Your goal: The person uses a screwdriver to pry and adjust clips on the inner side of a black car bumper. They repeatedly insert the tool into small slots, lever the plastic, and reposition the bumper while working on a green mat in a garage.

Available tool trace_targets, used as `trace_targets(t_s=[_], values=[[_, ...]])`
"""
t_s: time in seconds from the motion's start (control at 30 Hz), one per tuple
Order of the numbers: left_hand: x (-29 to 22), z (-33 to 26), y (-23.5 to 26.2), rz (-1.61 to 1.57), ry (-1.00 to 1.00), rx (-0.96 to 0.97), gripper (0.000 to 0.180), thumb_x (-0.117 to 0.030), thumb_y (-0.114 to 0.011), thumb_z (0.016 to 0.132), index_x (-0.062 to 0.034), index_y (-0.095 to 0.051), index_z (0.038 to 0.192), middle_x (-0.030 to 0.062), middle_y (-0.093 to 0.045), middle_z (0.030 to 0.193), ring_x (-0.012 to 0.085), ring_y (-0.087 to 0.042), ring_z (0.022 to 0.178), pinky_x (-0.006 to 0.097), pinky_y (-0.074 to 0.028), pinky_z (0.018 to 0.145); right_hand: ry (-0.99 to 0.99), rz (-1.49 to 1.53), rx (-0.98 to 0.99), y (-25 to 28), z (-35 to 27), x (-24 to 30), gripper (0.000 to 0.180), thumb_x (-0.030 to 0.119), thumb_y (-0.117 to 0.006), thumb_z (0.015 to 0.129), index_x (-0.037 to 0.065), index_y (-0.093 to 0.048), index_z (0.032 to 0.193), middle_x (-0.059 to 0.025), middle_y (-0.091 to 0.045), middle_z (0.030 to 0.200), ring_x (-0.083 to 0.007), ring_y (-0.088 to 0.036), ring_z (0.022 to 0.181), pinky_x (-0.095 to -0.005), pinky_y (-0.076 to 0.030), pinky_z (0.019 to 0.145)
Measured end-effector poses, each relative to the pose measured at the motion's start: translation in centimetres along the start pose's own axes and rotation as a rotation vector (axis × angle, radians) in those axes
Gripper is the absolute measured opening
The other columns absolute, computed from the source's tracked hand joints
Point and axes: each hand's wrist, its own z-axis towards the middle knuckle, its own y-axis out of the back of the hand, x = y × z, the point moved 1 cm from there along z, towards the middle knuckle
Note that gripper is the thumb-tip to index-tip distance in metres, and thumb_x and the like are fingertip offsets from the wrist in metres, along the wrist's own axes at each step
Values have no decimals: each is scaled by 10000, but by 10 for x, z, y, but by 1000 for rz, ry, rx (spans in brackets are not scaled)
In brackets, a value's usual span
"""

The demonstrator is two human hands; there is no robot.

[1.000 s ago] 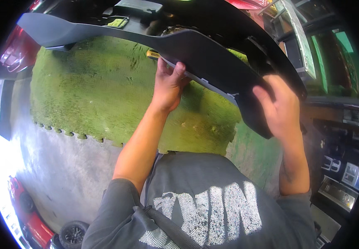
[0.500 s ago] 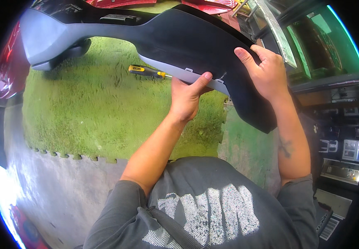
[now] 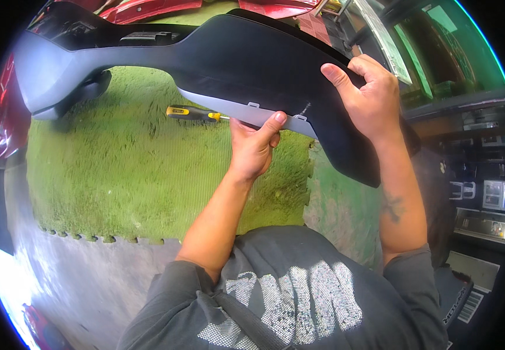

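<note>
A long car bumper (image 3: 252, 64), black with a light-grey band, stretches across the upper part of the head view. My left hand (image 3: 254, 143) pinches the grey trim strip (image 3: 217, 106) along its lower edge, thumb on the outer face and fingers underneath. Beside that hand is a yellow-and-black screwdriver (image 3: 189, 113); its shaft runs behind the fingers, and I cannot tell whether they touch it. My right hand (image 3: 369, 96) is wrapped over the bumper's right edge, its thumb across the black face and its fingertips partly hidden.
Beneath the bumper lies a worn green foam mat (image 3: 147, 175) with a toothed edge, on a grey floor (image 3: 95, 274). Red car parts (image 3: 153, 9) lie behind and at the left. Boxes and framed items (image 3: 483, 224) line the right side, below green-tinted glass (image 3: 456, 52).
The bumper and both hands sit a little further left in the picture, as the view has shifted slightly. My left hand appears lower; both grips look the same.
</note>
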Motion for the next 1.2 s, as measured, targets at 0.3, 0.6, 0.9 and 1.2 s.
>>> trace_targets(t_s=[0.3, 0.6, 0.9, 1.2], values=[[-6, -15, 48, 74, 56, 26, 649, -103, -940, 924, -54, -560, 1448, 115, -708, 1308, 235, -688, 1203, 420, -580, 1025, -58, 150, 92, 7, -26, 22, 527, 419, -945, 884, 20, -623, 764, -137, -585, 738, -366, -589, 643, -450, -461, 610], [-29, -42, 74, -238, 258, -59, 523, -547, -477, 1173, -111, -572, 1445, 217, -554, 1613, 443, -484, 1562, 625, -435, 1273, -55, 223, 396, 5, -98, 38, 501, 484, -931, 801, 98, -622, 721, -47, -614, 803, -275, -600, 610, -413, -455, 565], [-22, -37, 93, -329, 292, -47, 269, -320, -647, 1141, -168, -559, 1344, 265, -578, 1569, 517, -410, 1604, 669, -479, 1252, -71, 294, 431, 7, -93, 28, 349, 231, -994, 611, 86, -737, 797, -38, -684, 865, -230, -642, 648, -376, -427, 576], [-17, -34, 103, -294, 280, -1, 242, -313, -657, 1136, -201, -556, 1325, 270, -591, 1558, 549, -387, 1605, 716, -494, 1225, -45, 300, 428, 6, -89, 27, 351, 309, -959, 740, 68, -720, 830, -63, -679, 859, -239, -622, 642, -378, -422, 581]])
